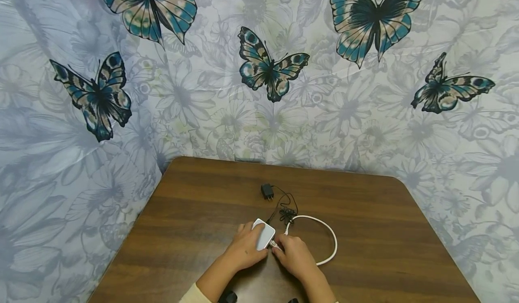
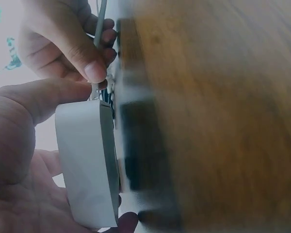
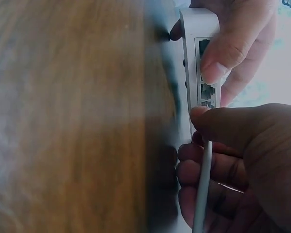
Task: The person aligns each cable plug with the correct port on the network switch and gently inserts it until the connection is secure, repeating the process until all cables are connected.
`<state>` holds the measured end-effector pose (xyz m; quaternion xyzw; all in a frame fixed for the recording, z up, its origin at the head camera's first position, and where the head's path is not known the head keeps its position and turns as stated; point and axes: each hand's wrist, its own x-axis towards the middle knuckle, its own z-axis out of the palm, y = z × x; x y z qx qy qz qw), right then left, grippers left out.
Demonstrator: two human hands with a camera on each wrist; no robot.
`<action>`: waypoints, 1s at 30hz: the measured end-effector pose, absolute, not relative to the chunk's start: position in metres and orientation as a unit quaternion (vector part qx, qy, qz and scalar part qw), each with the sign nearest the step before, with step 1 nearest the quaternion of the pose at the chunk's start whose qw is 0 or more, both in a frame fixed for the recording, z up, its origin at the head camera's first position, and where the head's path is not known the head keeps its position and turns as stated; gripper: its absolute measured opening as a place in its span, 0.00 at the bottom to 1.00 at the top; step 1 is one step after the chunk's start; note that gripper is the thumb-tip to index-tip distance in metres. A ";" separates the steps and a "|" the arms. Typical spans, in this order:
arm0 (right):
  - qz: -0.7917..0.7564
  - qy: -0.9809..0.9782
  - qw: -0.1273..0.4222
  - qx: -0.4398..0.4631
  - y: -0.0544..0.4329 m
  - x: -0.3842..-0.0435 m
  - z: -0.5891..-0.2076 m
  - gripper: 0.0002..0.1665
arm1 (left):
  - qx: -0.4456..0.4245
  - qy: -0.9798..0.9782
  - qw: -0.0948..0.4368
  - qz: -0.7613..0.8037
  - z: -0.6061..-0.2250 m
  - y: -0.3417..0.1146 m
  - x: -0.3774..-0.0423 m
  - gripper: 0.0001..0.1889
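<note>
A small white network switch is gripped by my left hand over the table, its row of ports facing my right hand. The left thumb lies across part of that port side. My right hand pinches one end of a white Ethernet cable between thumb and fingers, right at the ports. The plug is mostly hidden by the fingertips, and I cannot tell whether it sits inside a port. From there the cable runs under the right hand and loops out to the right, its other end near the switch.
Behind the switch lies a black power adapter with prongs, its thin black cord bundled and running toward the switch. The brown wooden table has a rounded back edge against a floral wall covering with butterflies.
</note>
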<state>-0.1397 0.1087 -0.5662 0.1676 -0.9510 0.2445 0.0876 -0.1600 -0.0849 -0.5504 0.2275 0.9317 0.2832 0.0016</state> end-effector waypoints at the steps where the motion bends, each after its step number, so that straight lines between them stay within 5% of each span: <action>1: 0.244 -0.951 0.088 0.168 0.109 -0.140 -0.567 0.08 | 0.228 0.932 0.001 0.283 -0.551 -0.085 -0.160 0.34; 30: 0.244 -0.951 0.083 0.171 0.111 -0.140 -0.569 0.14 | 0.238 0.938 0.000 0.253 -0.554 -0.088 -0.160 0.37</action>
